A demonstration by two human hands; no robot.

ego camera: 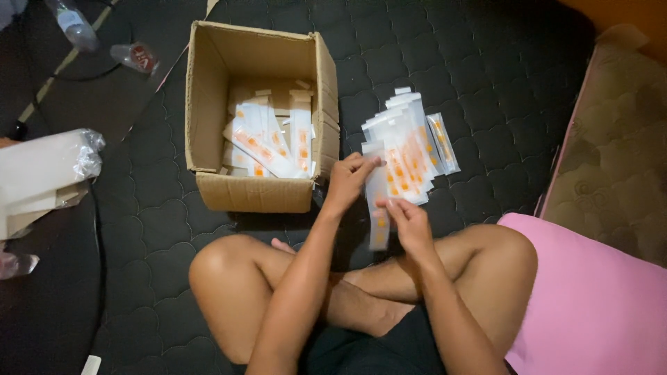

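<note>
I sit cross-legged on a dark quilted mat (445, 62). Between both hands is a long clear packet with orange print (377, 201), held upright. My left hand (349, 179) grips its upper end and my right hand (408, 222) pinches its lower part. Just beyond my hands a fanned pile of the same packets (410, 142) lies on the mat. To the left stands an open cardboard box (208, 104) with several more packets (267, 146) lying inside it.
A pink cushion (590, 298) lies at my right knee, with a beige patterned mattress (618, 153) behind it. At the left edge are plastic-wrapped white bundles (42, 170). Plastic bottles (73, 24) lie at the top left.
</note>
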